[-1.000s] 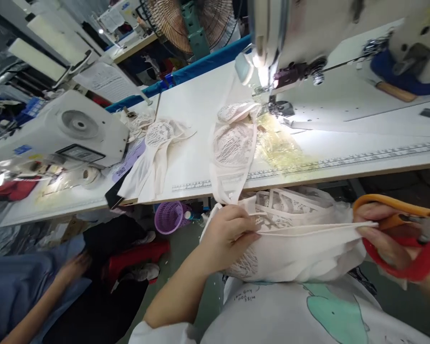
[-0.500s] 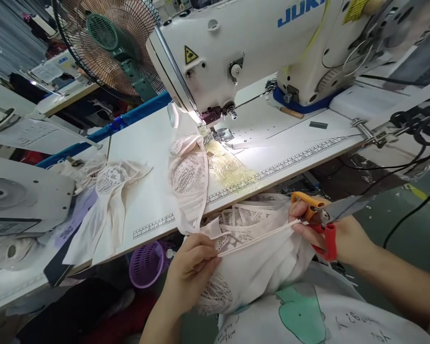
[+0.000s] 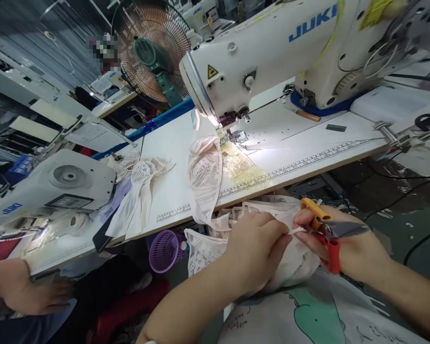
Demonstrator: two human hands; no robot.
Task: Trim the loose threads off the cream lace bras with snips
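Note:
My left hand [image 3: 258,243] is closed in a pinch on a narrow cream strap [image 3: 294,231] of the lace garments [image 3: 215,239] heaped in my lap. My right hand [image 3: 344,243] grips orange-and-red scissors [image 3: 326,231] and also pinches the strap's other end between thumb and finger. The two hands sit close together, just below the table's front edge. More lace pieces [image 3: 205,167] hang from the white table [image 3: 308,157] down to my lap, under the needle of the white Juki sewing machine [image 3: 272,52].
Another cream garment [image 3: 139,191] lies on the table to the left. A second sewing machine [image 3: 53,186] stands at far left, with a co-worker's hand [image 3: 32,296] below it. A purple basket [image 3: 164,248] sits under the table. A fan [image 3: 154,48] stands behind.
My left hand has slid right along the strap until it nearly meets my right hand. The view has turned to the left.

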